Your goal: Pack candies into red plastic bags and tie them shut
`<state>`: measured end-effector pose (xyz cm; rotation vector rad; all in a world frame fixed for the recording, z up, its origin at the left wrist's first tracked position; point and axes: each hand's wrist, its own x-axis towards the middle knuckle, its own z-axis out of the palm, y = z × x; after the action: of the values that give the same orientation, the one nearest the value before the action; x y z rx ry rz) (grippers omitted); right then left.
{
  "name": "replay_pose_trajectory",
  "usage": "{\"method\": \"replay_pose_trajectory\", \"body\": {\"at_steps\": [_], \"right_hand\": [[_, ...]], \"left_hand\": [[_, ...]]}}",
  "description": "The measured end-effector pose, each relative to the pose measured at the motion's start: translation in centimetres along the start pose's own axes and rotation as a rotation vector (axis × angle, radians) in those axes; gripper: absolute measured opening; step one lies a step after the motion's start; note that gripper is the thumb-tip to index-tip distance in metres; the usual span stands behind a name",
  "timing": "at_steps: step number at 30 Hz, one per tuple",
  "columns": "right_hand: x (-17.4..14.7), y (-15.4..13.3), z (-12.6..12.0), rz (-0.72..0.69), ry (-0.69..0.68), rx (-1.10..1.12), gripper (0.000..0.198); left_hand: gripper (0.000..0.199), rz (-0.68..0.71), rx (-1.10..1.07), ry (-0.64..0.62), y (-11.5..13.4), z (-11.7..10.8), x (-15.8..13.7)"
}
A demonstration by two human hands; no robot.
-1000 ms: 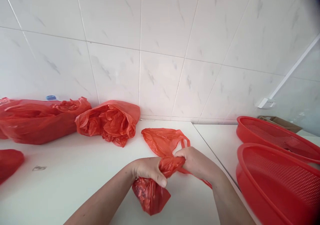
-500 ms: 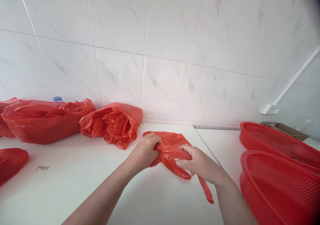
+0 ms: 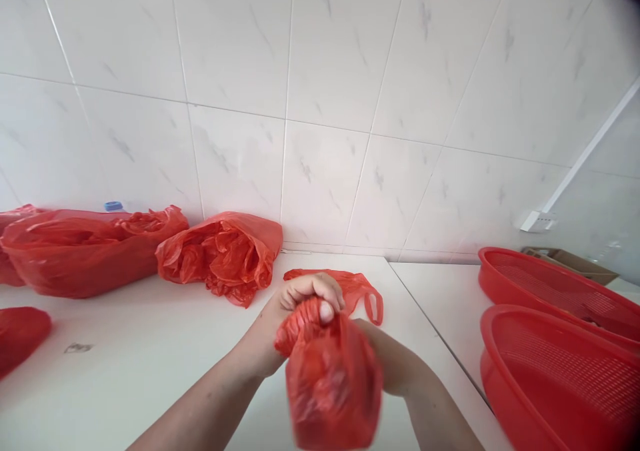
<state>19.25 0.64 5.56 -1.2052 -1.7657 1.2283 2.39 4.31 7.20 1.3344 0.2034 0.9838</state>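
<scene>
Fingers of left hand [image 3: 297,295] curled around bulging red bag [image 3: 333,391] (right hand [image 3: 373,344] mostly behind it, grip cannot be told), flatter bag [image 3: 354,283] lying near back edge of counter [image 3: 150,371].

The red bag [image 3: 333,394], thin, shiny and creased, is bunched at its top, bulging body above the table [image 3: 145,364].

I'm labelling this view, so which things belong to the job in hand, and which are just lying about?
In the job, it seems:
red bundle, gripped by the left hand
flat bag, perhaps, lying just beyond

Apparently just lying about:
stuffed bags
baskets
blue cap
box
</scene>
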Motion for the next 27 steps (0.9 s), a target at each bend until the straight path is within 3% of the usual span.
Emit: {"method": "replay_pose_trajectory", "body": {"at_steps": [3, 9, 13, 16, 19, 21, 24, 27], "right_hand": [[0.0, 0.1, -1.4, 0.018, -0.04, 0.018, 0.015], [-0.5, 0.5, -2.6, 0.079, 0.07, -0.097, 0.013], [-0.4, 0.8, -2.5, 0.088, 0.105, -0.145, 0.013], [-0.5, 0.4, -2.7, 0.068, 0.158, -0.193, 0.015], [-0.8, -0.2, -2.9, 0.018, 0.199, -0.293, 0.02], [-1.0, -0.5, -3.0, -0.027, 0.202, -0.338, 0.025], [-1.2, -0.7, -3.0, -0.115, 0.251, -0.392, 0.032], [-1.3, -0.7, -2.7, -0.259, 0.378, -0.485, 0.039]], "left_hand": [[0.014, -0.094, 0.114, -0.068, -0.2, -0.2, 0.2], [0.016, -0.187, 0.219, -0.125, -1.4, -0.8, 1.0], [0.016, -0.216, 0.257, -0.11, -1.5, -0.9, 0.9], [0.012, -0.256, 0.514, -0.049, -1.0, -0.5, 0.3], [0.031, -0.305, 0.899, -0.004, -0.5, 0.0, -0.6], [0.034, -0.336, 1.043, -0.017, -0.2, 0.2, -1.0], [0.028, -0.336, 1.08, -0.026, -0.1, 0.3, -1.2], [0.036, -0.256, 1.093, 0.036, -0.3, 0.3, -1.0]]}}
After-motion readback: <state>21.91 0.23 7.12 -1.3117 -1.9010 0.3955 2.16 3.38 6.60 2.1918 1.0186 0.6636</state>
